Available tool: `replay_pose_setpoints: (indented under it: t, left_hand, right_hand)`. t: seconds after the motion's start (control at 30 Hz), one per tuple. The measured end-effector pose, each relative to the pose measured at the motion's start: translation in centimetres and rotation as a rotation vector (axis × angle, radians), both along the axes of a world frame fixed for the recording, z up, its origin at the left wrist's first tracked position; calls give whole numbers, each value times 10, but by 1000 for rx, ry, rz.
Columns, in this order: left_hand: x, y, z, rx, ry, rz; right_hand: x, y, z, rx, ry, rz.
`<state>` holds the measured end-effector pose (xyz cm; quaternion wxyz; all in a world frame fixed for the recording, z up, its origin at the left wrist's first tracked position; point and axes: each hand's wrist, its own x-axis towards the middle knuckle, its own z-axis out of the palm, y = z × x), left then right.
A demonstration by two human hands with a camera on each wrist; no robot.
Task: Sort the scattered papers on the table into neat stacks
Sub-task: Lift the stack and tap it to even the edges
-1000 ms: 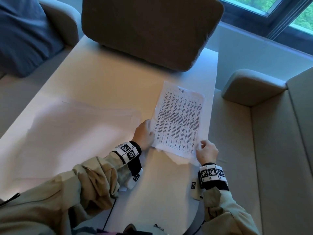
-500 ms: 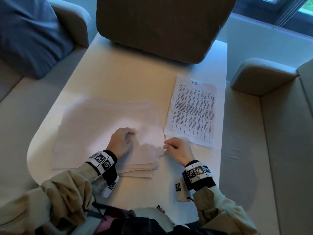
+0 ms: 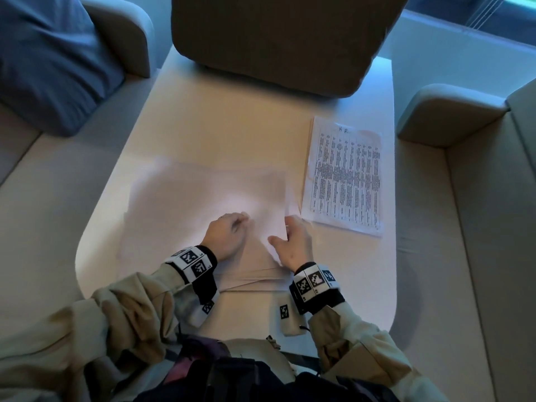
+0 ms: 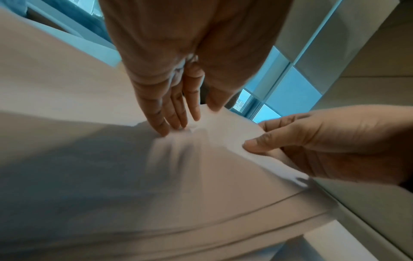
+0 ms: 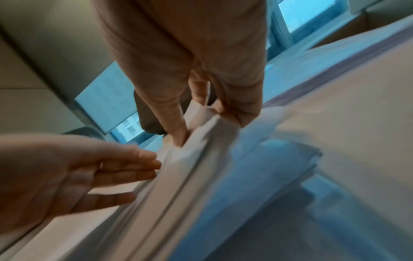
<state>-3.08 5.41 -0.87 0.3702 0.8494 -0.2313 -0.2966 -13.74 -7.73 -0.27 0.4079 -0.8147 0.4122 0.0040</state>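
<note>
Two hands share it: left hand (image 3: pixel 229 237), fingers (image 4: pixel 176 113) straight, should pin the blank pile (image 3: pixel 200 216) while right hand (image 3: pixel 295 245) pinches one top sheet (image 5: pixel 201 130), lifting slowly.

The head camera looks steeply down from above the table (image 3: pixel 232 126), taking in both forearms and the far chair back (image 3: pixel 275 39). Each wrist camera sits low and close, looking along its own palm toward the window. All three views share the blank paper pile (image 3: pixel 197 204) and both hands.
</note>
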Motion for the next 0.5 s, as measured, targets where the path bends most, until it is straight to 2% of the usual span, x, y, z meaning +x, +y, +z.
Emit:
replay_pose_setpoints:
  t: [0.17, 0.23, 0.33, 0.4, 0.5]
  left_hand:
    - [13, -3, -1, -14, 125, 42]
    - [20, -1, -8, -33, 179, 69]
    - [26, 4, -14, -33, 217, 51]
    - [28, 8, -15, -24, 181, -18]
    - [31, 17, -15, -43, 14, -177]
  right_hand:
    - [-4, 19, 5, -25, -185, 162]
    - [-2, 24, 5, -2, -144, 189]
    - [6, 23, 4, 122, 12, 53]
    - [10, 18, 3, 171, 41, -3]
    - [9, 13, 2, 221, 17, 15]
